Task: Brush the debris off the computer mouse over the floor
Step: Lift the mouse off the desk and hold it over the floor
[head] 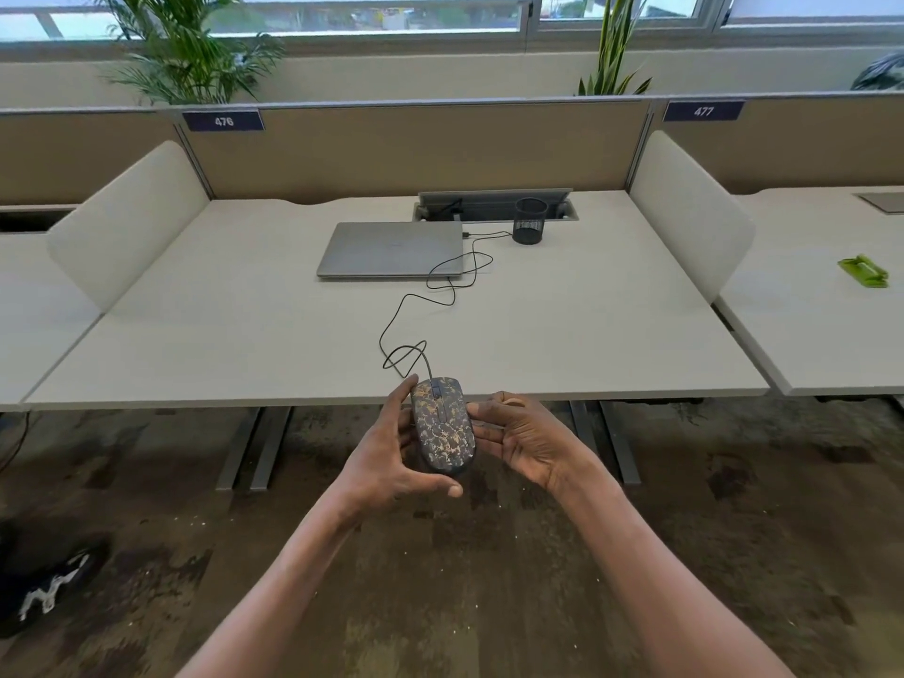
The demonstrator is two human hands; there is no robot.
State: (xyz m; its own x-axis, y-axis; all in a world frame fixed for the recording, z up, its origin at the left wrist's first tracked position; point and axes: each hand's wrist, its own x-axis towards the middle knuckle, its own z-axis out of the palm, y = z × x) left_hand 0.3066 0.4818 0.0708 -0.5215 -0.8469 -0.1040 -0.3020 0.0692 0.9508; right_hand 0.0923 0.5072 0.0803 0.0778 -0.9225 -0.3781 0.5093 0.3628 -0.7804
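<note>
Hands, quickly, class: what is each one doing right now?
Left hand: closed around the mouse, holding it.
Right hand: open, fingertips touching the mouse's side.

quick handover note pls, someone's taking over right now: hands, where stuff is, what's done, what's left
Left hand: cradles the computer mouse from its left side and underneath.
Right hand: fingertips against the mouse's right edge, holding nothing else.
Mouse: held top up just off the desk's front edge, over the floor; its cable trails back to the closed laptop.
Done: mouse lifted clear of the desk.
Left: tan debris covers most of the mouse's top; brush it off onto the floor. Mind the cable's slack.
</note>
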